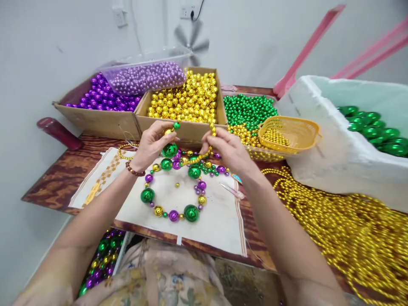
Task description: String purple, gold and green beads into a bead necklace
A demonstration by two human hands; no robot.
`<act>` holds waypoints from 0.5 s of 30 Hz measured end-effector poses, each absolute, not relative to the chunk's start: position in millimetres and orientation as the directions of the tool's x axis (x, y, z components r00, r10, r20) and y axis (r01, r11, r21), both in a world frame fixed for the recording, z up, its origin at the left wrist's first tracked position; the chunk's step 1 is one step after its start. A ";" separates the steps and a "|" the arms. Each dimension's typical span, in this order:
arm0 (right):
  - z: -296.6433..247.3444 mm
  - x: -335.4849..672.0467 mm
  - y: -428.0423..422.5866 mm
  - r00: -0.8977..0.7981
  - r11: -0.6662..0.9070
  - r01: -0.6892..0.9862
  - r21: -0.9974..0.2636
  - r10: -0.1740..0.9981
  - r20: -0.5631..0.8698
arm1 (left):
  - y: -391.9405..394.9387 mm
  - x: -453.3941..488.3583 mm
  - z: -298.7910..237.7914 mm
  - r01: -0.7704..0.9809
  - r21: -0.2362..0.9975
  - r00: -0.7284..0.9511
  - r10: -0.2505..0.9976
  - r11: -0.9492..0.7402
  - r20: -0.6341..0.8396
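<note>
A bead necklace [174,216] of large green, purple and gold balls lies in a loop on the white cloth [127,214]. Its upper end rises to my left hand [156,142], whose fingers are closed around it near a green bead. Opposite, my right hand [226,148] pinches a string of small gold beads [199,159], which droops toward the necklace between the hands. Where the two strands meet is hard to make out. More green and purple beads lie behind the loop. One loose gold bead [177,185] sits inside it.
Cardboard boxes of purple beads [105,95] and gold beads [183,100] stand behind. Green beads [248,108], a yellow basket [302,127] and a white foam box [306,110] are at right, above piled gold strands [347,229]. Scissors [231,190] lie by my right forearm; a dark red bottle [60,132] is left.
</note>
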State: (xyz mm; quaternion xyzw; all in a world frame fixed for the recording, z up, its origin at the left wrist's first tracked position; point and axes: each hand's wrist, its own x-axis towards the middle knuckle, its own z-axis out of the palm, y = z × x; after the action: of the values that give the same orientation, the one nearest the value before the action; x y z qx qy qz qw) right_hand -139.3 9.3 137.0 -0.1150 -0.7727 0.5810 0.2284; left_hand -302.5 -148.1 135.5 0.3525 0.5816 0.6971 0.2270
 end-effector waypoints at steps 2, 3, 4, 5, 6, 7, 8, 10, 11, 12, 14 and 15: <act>174.4 -146.2 3.6 -0.849 0.286 -0.170 -0.943 0.444 0.288 | -152.1 -304.2 139.4 0.071 0.967 -0.674 0.703 -0.245 0.227; 191.3 -150.2 -0.4 -0.840 0.286 -0.209 -0.935 0.436 0.322 | -154.4 -304.6 141.9 0.059 0.964 -0.681 0.695 -0.259 0.228; 207.0 -154.2 -4.7 -0.834 0.287 -0.244 -0.926 0.426 0.352 | -156.7 -305.0 144.9 0.048 0.961 -0.687 0.689 -0.271 0.229; 221.6 -157.6 -9.2 -0.829 0.287 -0.274 -0.918 0.414 0.377 | -159.2 -305.1 148.3 0.038 0.959 -0.693 0.684 -0.281 0.228; 235.4 -160.3 -13.7 -0.826 0.287 -0.298 -0.911 0.400 0.396 | -161.6 -305.0 152.0 0.035 0.956 -0.697 0.679 -0.292 0.232; 248.4 -162.0 -18.2 -0.826 0.290 -0.314 -0.904 0.387 0.410 | -163.9 -304.4 156.1 0.040 0.952 -0.697 0.674 -0.304 0.245; 260.6 -162.8 -23.0 -0.826 0.299 -0.321 -0.899 0.377 0.420 | -165.8 -303.4 160.4 0.054 0.946 -0.692 0.670 -0.320 0.267; 283.3 -161.8 -33.8 -0.821 0.339 -0.307 -0.889 0.379 0.427 | -168.8 -299.6 170.0 0.106 0.928 -0.669 0.665 -0.358 0.333; 293.9 -160.6 -40.1 -0.814 0.366 -0.291 -0.884 0.391 0.430 | -170.1 -296.8 175.5 0.137 0.916 -0.651 0.663 -0.376 0.370; 304.0 -159.3 -46.9 -0.804 0.395 -0.273 -0.877 0.407 0.434 | -171.8 -293.6 181.5 0.164 0.905 -0.635 0.660 -0.394 0.402; 324.7 -157.6 -60.9 -0.783 0.470 -0.237 -0.850 0.426 0.453 | -176.7 -286.8 194.0 0.193 0.886 -0.620 0.648 -0.422 0.443; 335.8 -157.4 -66.9 -0.772 0.515 -0.225 -0.827 0.424 0.473 | -180.4 -284.1 199.5 0.192 0.880 -0.622 0.640 -0.434 0.451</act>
State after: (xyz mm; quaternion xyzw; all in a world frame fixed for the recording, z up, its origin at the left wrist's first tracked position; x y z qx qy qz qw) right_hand -157.4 -66.9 335.8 -0.0618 -0.8046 0.4886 0.3317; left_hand -284.1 -180.4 199.5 0.4079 0.5102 0.7420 0.1510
